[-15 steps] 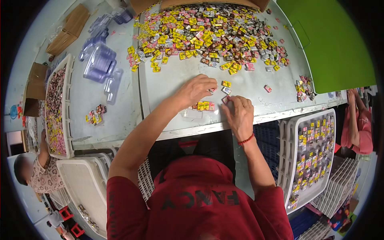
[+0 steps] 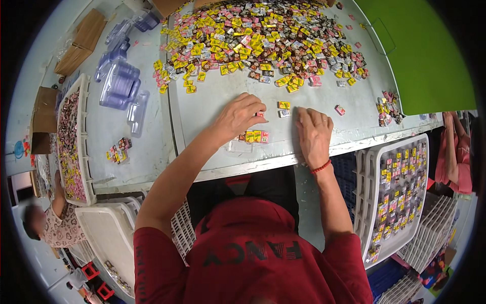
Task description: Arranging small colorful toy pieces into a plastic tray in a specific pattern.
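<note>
Between the fingertips of my left hand [image 2: 239,119] is a small red-and-white box [image 2: 260,114], partly covered by the fingers. My right hand [image 2: 315,133] is low over the table, its fingers bent downward and close together; whatever is under them is hidden. Two little boxes lie between my hands, a yellow box [image 2: 284,105] with a white box [image 2: 285,114] just below it. Below my left hand is a clear plastic tray [image 2: 239,147], beside a short row of yellow and pink boxes [image 2: 257,137].
A wide heap of small boxes [image 2: 253,45] covers the far table. Clear plastic packs [image 2: 120,86] are stacked at left, near a small cluster of boxes [image 2: 119,150]. A green board [image 2: 420,55] is at right. White crates [image 2: 392,243] stand below the table's edge. People work at both sides.
My left hand has drawn left with its small box. My right hand has shifted right and slightly up; the pink box beside its fingers is no longer visible.
</note>
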Available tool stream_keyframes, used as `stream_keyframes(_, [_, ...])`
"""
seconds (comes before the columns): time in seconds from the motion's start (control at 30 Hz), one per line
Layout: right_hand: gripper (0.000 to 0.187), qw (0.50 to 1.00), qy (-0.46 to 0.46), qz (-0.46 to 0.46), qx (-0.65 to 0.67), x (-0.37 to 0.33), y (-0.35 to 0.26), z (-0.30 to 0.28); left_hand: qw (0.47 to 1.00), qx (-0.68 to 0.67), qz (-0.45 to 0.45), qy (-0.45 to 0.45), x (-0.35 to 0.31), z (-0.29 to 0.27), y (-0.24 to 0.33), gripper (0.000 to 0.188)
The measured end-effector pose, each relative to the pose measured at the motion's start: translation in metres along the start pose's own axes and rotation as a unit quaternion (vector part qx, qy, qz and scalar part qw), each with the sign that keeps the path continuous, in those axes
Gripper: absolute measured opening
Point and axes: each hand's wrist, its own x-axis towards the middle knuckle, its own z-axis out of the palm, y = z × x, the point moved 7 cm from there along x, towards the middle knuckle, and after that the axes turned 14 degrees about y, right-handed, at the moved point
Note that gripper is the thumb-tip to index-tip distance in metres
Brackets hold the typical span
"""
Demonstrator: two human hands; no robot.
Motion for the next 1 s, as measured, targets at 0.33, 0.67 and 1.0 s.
stream_keyframes(0.33, [0.034,0.999,-0.011,0.001,0.047,-0.007,-0.019,0.014,1.0,0.012,-0.014,-0.007,-0.004,-0.013,-0.003,0.028])
stream_keyframes(0.67, [0.051,0.996,-0.042,0.048,0.067,-0.012,-0.015,0.021,0.995,-0.052,0.048,-0.063,0.006,0.016,-0.005,0.032])
stream_keyframes(1.0, [0.036,0.999,-0.026,0.027,0.017,0.002,0.01,0.002,0.996,-0.055,0.055,-0.053,0.005,0.025,0.01,0.026])
